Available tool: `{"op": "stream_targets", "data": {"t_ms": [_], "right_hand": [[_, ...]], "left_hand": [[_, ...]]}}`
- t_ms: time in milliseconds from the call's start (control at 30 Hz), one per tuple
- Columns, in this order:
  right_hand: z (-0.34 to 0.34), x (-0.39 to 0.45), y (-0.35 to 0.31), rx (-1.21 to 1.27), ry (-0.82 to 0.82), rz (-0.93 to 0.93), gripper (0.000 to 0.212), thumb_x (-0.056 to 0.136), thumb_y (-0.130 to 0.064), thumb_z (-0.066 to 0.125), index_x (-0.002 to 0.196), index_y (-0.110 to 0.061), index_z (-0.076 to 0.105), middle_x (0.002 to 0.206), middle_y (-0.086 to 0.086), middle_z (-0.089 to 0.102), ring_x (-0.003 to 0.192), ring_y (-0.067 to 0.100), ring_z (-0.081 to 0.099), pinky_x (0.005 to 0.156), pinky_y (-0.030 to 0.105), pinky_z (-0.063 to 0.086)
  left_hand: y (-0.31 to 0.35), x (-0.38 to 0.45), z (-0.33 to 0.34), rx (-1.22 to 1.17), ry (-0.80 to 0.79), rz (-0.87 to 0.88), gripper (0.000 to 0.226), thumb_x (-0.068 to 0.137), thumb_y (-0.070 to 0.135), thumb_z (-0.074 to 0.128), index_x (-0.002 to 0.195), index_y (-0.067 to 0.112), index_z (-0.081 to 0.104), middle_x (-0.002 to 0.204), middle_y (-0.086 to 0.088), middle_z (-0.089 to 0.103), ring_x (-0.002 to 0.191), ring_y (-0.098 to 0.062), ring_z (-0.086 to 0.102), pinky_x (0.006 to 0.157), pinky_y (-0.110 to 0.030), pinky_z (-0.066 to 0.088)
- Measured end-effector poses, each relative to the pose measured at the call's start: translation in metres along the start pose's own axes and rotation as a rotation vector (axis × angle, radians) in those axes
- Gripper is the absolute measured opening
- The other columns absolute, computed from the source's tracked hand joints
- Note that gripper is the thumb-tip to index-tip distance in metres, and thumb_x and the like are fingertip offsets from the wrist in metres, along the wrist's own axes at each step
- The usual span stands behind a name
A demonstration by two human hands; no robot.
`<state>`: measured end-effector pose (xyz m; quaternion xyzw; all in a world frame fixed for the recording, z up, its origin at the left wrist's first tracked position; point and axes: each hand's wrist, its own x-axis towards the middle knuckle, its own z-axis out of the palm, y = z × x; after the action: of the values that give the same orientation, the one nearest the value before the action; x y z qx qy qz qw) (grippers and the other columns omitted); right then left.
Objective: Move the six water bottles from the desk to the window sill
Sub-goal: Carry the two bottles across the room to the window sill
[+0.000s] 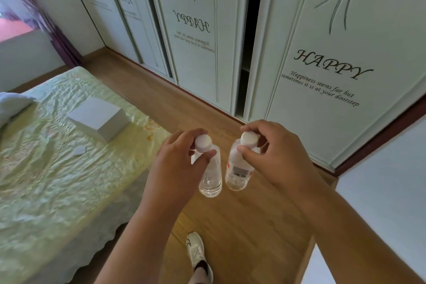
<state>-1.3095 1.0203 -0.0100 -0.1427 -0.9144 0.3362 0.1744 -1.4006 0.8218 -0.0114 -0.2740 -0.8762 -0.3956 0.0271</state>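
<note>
Bedroom w/ wood floor [242,226]: white wardrobe [322,53] w/ sliding doors along the far side, one door ajar; bed [46,180] w/ pale green cover at left, purple curtain [46,18] by the window. One white box [99,120] lies on the bed. Two water bottles carried upright over the floor, each pinched at the neck: left hand [177,161] holds left bottle [211,177], right hand [274,154] holds right bottle [238,168]. One white shoe [196,249] below.

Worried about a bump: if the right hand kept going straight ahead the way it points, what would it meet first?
The right hand, pinching its bottle by the neck, points up-left in the picture. Likely the left hand's bottle close beside it, then the wardrobe door; depth is unclear.
</note>
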Motion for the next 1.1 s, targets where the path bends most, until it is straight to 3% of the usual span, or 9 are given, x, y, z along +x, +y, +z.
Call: {"op": "stream_targets", "data": {"t_ms": [467, 933, 1100], "right_hand": [[0.038, 0.140, -0.027, -0.046, 0.072, 0.071, 0.032, 0.080, -0.038, 0.077, 0.106, -0.043, 0.059, 0.097, -0.029, 0.058, 0.094, -0.011, 0.053, 0.067, 0.010, 0.040], [0.095, 0.240, -0.035, -0.011, -0.040, 0.005, 0.034, 0.082, -0.039, 0.078, 0.109, -0.044, 0.058, 0.097, -0.032, 0.057, 0.094, -0.010, 0.055, 0.070, 0.009, 0.044], [0.104, 0.289, -0.023, 0.035, -0.098, -0.045, 0.034, 0.082, -0.041, 0.076, 0.111, -0.043, 0.059, 0.101, -0.030, 0.059, 0.090, -0.006, 0.058, 0.073, 0.012, 0.049]], "left_hand": [[-0.064, 0.169, -0.009, -0.034, -0.046, 0.129, 0.040, 0.082, 0.048, 0.071, 0.118, 0.048, 0.055, 0.109, 0.027, 0.058, 0.096, 0.004, 0.055, 0.083, -0.026, 0.054], [-0.126, 0.237, -0.024, -0.003, -0.008, 0.055, 0.039, 0.081, 0.043, 0.074, 0.116, 0.043, 0.058, 0.103, 0.025, 0.058, 0.092, 0.000, 0.057, 0.080, -0.029, 0.054], [-0.127, 0.264, -0.017, 0.030, 0.009, 0.023, 0.038, 0.082, 0.042, 0.074, 0.116, 0.046, 0.057, 0.107, 0.026, 0.058, 0.099, -0.005, 0.058, 0.084, -0.031, 0.054]]}}
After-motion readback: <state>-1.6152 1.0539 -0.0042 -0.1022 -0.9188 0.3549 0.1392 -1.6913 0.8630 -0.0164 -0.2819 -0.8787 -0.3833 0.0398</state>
